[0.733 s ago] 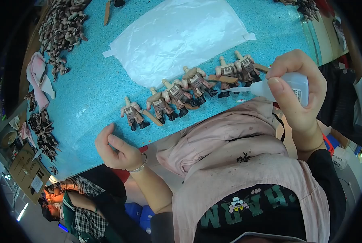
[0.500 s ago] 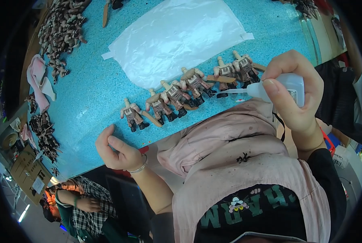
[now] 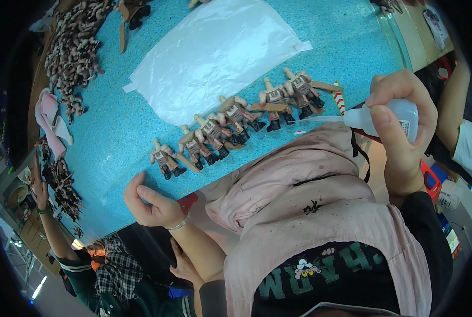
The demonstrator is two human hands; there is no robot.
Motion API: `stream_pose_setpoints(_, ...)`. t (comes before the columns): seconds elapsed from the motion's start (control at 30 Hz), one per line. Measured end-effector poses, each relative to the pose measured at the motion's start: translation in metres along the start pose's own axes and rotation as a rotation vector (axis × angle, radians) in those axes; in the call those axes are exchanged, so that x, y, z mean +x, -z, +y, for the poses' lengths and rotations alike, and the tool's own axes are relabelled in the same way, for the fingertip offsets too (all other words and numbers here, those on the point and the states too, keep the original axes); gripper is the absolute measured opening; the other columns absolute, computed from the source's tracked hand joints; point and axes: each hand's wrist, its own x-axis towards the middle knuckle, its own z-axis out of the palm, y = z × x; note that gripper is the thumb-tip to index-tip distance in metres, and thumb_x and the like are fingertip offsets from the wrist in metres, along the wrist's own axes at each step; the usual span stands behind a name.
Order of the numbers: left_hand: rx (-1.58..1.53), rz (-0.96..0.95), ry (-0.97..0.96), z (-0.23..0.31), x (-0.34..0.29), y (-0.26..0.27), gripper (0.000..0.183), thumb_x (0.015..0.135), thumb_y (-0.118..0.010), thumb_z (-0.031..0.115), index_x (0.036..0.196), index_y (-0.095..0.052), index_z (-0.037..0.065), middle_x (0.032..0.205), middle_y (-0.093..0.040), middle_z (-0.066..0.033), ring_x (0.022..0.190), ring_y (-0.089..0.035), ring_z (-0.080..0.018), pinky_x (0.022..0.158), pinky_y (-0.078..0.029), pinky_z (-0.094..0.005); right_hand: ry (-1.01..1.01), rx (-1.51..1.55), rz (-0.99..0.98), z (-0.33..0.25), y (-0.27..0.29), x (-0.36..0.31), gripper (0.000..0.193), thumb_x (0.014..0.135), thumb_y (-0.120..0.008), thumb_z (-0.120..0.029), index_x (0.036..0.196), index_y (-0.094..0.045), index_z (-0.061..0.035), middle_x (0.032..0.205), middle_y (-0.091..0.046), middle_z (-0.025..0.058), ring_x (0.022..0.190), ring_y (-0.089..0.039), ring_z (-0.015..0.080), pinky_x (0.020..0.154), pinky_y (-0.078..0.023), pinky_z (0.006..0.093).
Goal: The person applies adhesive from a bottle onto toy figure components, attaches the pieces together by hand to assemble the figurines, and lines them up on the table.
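Observation:
My right hand [image 3: 399, 113] grips a translucent white squeeze bottle [image 3: 391, 120] between thumb and fingers. The bottle lies nearly level, its long thin nozzle [image 3: 320, 119] pointing left. Its tip is close to the black boots of a headless toy figure [image 3: 274, 100], second from the right in a slanting row of several. Whether it touches them I cannot tell. These figures have pale neck stubs, brown bodies and dark boots. By the table's near edge, my left hand [image 3: 154, 205] is loosely curled, thumb and index finger slightly apart, nothing seen in it. The leftmost figure [image 3: 165, 159] is nearest to it.
A white plastic sheet [image 3: 215, 58] lies on the blue table [image 3: 109, 142] behind the row. Piles of toy parts [image 3: 75, 53] and a pink cloth [image 3: 48, 108] line the left side. A red-and-white striped strip [image 3: 339, 96] lies beside the bottle. Another person's hand [image 3: 39, 185] reaches in at left.
My right hand and the bottle have moved right, the tip going from the third figure's boots to the second's, counted from the right. At lower left a person has raised an arm.

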Motion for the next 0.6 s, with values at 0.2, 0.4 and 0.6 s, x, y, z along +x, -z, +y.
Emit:
stream_pose_setpoints(0.2, 0.030, 0.006, 0.010, 0.002, 0.000, -0.001, 0.021, 0.094, -0.047, 0.008, 0.091, -0.065, -0.004, 0.088, -0.066, -0.0126, 0.078, -0.061, -0.0243, 0.073, -0.049, -0.0333, 0.134, -0.002, -0.027, 0.013, 0.008, 0.003, 0.007, 0.081, -0.067, -0.003, 0.085, -0.062, -0.0002, 0.079, -0.061, 0.0043, 0.068, -0.055, 0.0084, 0.061, -0.042, 0.0205)
stream_pose_setpoints(0.4, 0.034, 0.013, 0.000, 0.006, 0.000, 0.000, 0.021, 0.094, -0.048, 0.007, 0.091, -0.065, -0.004, 0.088, -0.066, -0.0127, 0.078, -0.061, -0.0245, 0.073, -0.049, -0.0337, 0.118, -0.030, -0.042, 0.015, 0.008, 0.003, 0.009, 0.080, -0.066, -0.006, 0.084, -0.060, -0.0004, 0.079, -0.059, 0.0046, 0.069, -0.054, 0.0090, 0.061, -0.040, 0.0216)
stream_pose_setpoints(0.6, 0.033, -0.007, 0.019, 0.007, 0.003, -0.004, 0.020, 0.094, -0.047, 0.006, 0.091, -0.065, -0.004, 0.088, -0.066, -0.0127, 0.079, -0.061, -0.0245, 0.074, -0.049, -0.0338, 0.149, -0.017, -0.063, 0.017, 0.003, 0.004, 0.007, 0.080, -0.068, -0.002, 0.085, -0.063, -0.0001, 0.078, -0.062, 0.0044, 0.068, -0.057, 0.0094, 0.060, -0.042, 0.0209)
